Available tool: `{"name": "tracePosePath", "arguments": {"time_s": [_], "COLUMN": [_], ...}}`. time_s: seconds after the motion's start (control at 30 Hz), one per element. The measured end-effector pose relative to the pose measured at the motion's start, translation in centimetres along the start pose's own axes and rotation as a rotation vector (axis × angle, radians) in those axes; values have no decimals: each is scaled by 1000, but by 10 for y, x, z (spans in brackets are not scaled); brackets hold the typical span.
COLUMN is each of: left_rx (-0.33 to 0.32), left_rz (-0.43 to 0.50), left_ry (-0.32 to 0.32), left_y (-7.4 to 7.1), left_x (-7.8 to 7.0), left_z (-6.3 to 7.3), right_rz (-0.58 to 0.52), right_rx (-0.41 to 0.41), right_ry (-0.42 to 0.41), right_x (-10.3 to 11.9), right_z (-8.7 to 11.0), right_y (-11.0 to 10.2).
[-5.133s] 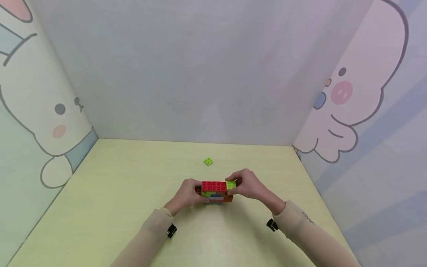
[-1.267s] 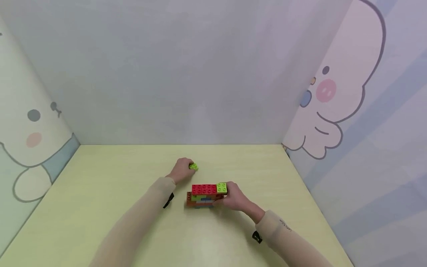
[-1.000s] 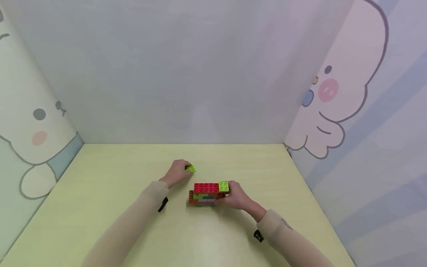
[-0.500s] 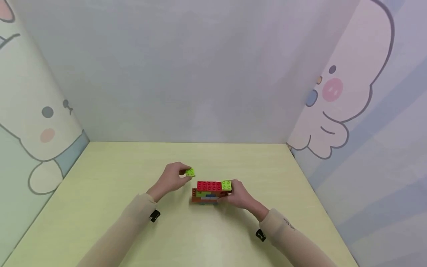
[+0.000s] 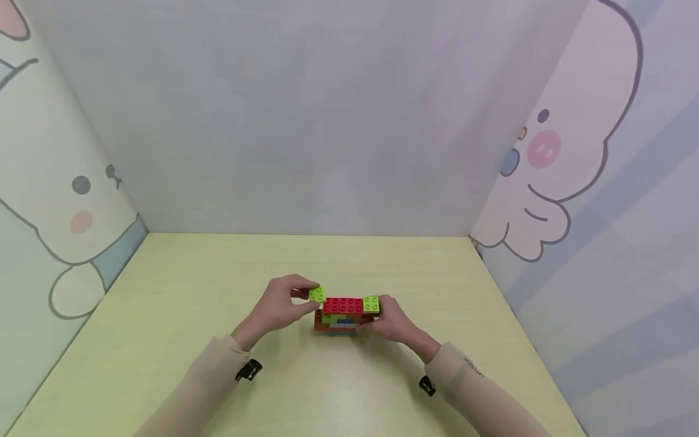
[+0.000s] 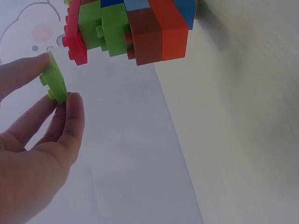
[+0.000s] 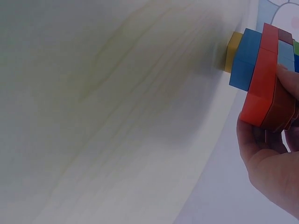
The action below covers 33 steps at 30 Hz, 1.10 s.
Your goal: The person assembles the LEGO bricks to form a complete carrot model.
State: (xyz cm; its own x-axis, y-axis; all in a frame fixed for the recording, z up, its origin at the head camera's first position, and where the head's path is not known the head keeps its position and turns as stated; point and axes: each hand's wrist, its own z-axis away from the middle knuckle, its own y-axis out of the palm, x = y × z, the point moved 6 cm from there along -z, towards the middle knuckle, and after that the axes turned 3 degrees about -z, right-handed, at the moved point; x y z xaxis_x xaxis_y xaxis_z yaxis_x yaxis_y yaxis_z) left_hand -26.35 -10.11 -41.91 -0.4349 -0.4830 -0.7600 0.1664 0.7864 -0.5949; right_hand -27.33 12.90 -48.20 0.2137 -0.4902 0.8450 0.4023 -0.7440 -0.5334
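My left hand pinches a flat lime-green toy brick between thumb and fingertips. In the left wrist view this green brick is tilted and apart from the stack. A built stack of toy bricks stands just right of it, topped by red bricks and a lime-green one at the right end. My right hand grips the stack's right end. Orange-red, blue and yellow layers show in the right wrist view; some fingers are hidden behind the bricks.
A pale yellow table carries the stack. Behind it rises a grey wall; side walls with cartoon animals flank the table. Both sleeves have a black clip-like piece near the wrist.
My left hand let go of the stack, took the loose green brick from the table behind and brought it to the stack's upper left. My right hand moved from the top green brick to the stack's side.
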Motion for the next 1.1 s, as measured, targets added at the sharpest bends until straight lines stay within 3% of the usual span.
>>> {"name": "tracePosePath", "arguments": {"time_s": [0.3,0.83,1.1], "left_rx": [43,117,171], "left_rz": [32,20,15], "left_ry": [17,47,132], "left_y": [12,16,13], "left_x": [-3,-5,-11], "left_z": [1,-7,-11], "right_rz": [-12,-23,-15], "right_rx": [1,-4,-8], "right_ry": [-1,-3,-11], "right_x": [-1,-3,-3], "right_z": [-1,-1,-2], "right_y": [2,2,2]}}
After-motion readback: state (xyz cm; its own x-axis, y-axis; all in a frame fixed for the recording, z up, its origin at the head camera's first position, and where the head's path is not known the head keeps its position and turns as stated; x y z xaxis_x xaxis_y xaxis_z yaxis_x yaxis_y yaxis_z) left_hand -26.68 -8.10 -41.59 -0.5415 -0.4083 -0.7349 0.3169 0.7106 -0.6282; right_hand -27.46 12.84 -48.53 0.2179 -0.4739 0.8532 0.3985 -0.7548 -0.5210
